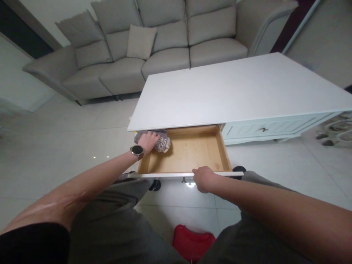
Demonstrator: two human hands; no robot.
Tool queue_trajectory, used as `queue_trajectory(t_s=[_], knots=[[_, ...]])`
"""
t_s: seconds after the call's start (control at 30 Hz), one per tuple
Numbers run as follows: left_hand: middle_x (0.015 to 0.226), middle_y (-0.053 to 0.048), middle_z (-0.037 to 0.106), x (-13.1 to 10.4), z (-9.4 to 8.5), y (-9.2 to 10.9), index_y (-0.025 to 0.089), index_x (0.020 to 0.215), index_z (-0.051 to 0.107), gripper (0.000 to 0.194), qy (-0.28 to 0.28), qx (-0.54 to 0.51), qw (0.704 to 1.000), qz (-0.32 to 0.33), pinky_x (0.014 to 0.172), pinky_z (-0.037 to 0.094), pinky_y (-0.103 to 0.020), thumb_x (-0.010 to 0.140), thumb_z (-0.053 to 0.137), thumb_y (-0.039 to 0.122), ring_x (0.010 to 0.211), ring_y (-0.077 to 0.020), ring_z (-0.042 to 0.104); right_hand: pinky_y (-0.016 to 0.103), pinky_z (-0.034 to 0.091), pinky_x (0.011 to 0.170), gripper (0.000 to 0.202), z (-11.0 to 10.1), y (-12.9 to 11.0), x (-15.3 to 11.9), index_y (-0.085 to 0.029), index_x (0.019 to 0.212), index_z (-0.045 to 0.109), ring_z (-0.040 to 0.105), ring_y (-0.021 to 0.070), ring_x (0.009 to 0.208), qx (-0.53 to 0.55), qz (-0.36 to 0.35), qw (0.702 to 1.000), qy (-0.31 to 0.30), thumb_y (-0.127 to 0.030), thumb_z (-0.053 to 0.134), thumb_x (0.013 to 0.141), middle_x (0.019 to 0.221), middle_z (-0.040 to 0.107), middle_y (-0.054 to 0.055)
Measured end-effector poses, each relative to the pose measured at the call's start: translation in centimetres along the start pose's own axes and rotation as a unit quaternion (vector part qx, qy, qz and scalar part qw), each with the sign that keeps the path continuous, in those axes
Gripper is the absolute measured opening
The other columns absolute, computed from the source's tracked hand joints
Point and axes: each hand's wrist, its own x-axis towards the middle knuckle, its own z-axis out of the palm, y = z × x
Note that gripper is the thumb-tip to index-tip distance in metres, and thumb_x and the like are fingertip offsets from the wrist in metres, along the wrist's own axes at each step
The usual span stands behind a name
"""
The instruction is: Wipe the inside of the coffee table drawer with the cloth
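Note:
A pulled-out drawer (198,154) with a bare wooden inside and a white front juts from the white coffee table (214,91). At its back left corner my left hand (149,141), with a watch (136,150) on the wrist, is closed on a crumpled grey patterned cloth (163,143). Part of the cloth lies under the fingers and near the tabletop's edge. My right hand (204,178) grips the top edge of the drawer front, just right of the small metal knob (184,180).
Behind the table stands a grey sofa (170,58) with a beige cushion (141,41). A shut drawer (261,129) is to the right. Below me, between my legs, is a red plastic seat (192,242). Pale tiles (82,146) cover the floor.

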Motion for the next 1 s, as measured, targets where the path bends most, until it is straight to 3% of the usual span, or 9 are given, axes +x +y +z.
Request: queue_trajectory(t_s=[0.07,0.17,0.23,0.33,0.5,0.6,0.77,0.9,1.0], knots=[[0.151,-0.022,0.048,-1.1,0.6,-2.0,0.025,0.154,0.045,0.059,-0.049,0.009,0.998,-0.046,0.100,0.046,-0.053,0.095,0.050,0.024,0.129,-0.0413,0.053,0.042,0.058,0.085,0.046,0.1,0.0,0.0,-0.015,0.125,0.070,0.068,0.0325,0.110,-0.003,0.000,1.000,0.000,-0.020,0.071,0.080,0.135,0.060,0.020],[0.171,-0.017,0.013,-2.1,3.3,-4.1,0.036,0.162,0.028,0.087,-0.133,-0.019,0.990,-0.051,0.106,0.044,-0.051,0.084,0.068,0.032,0.133,-0.0438,0.052,0.042,0.058,0.084,0.046,0.2,-0.1,-0.1,-0.015,0.125,0.071,0.068,0.0325,0.109,-0.001,0.002,1.000,0.007,-0.019,0.072,0.079,0.133,0.061,0.020],[0.174,-0.013,0.000,-2.0,4.9,-4.6,0.037,0.162,0.026,0.088,-0.122,-0.045,0.991,-0.039,0.107,0.044,-0.049,0.084,0.067,0.036,0.136,-0.0431,0.050,0.042,0.058,0.083,0.046,0.1,-0.2,-0.3,-0.014,0.123,0.072,0.069,0.0320,0.106,-0.002,0.009,1.000,0.012,-0.018,0.074,0.077,0.129,0.063,0.020],[0.173,-0.009,0.011,-0.6,5.6,-4.3,0.034,0.155,0.043,0.068,-0.095,-0.042,0.994,-0.021,0.105,0.046,-0.052,0.089,0.056,0.031,0.135,-0.0425,0.049,0.040,0.058,0.082,0.040,0.0,-0.4,-0.6,-0.014,0.118,0.073,0.070,0.0306,0.103,-0.007,0.017,1.000,0.020,-0.018,0.073,0.078,0.123,0.064,0.019],[0.154,-0.013,0.045,2.5,4.2,-2.3,0.027,0.136,0.064,0.048,-0.104,-0.016,0.993,-0.060,0.093,0.047,-0.064,0.092,0.046,0.023,0.130,-0.0464,0.043,0.040,0.057,0.081,0.033,-0.2,-0.4,-0.8,-0.013,0.116,0.073,0.070,0.0304,0.102,0.001,0.015,1.000,0.025,-0.019,0.069,0.084,0.121,0.064,0.020],[0.147,-0.016,0.049,3.7,4.6,-0.7,0.022,0.131,0.067,0.046,-0.116,0.009,0.987,-0.111,0.092,0.040,-0.075,0.089,0.050,0.022,0.132,-0.0517,0.033,0.040,0.057,0.081,0.034,0.0,-0.2,-0.6,-0.014,0.117,0.073,0.070,0.0308,0.101,0.001,0.012,1.000,0.022,-0.021,0.069,0.084,0.124,0.063,0.019],[0.143,-0.020,0.050,4.6,6.3,1.0,0.010,0.130,0.066,0.045,-0.103,0.014,0.980,-0.167,0.094,0.030,-0.077,0.089,0.051,0.024,0.133,-0.0564,0.021,0.040,0.056,0.079,0.033,0.3,0.1,-0.4,-0.014,0.117,0.074,0.070,0.0311,0.100,0.017,0.008,0.999,0.031,-0.021,0.068,0.085,0.125,0.063,0.021],[0.144,-0.017,0.050,3.9,6.5,0.7,0.014,0.123,0.071,0.043,-0.122,0.011,0.985,-0.123,0.095,0.028,-0.077,0.085,0.057,0.028,0.135,-0.0604,0.015,0.040,0.057,0.080,0.035,0.3,0.2,-0.1,-0.013,0.119,0.073,0.070,0.0318,0.103,0.018,0.006,1.000,0.026,-0.020,0.067,0.085,0.127,0.063,0.021],[0.141,-0.015,0.054,1.8,6.6,0.6,0.021,0.120,0.075,0.045,-0.138,-0.005,0.987,-0.086,0.097,0.028,-0.079,0.080,0.060,0.037,0.139,-0.0616,0.010,0.041,0.057,0.083,0.039,0.4,0.3,0.2,-0.014,0.121,0.073,0.069,0.0316,0.106,0.011,0.000,1.000,0.019,-0.019,0.067,0.083,0.128,0.063,0.020]])
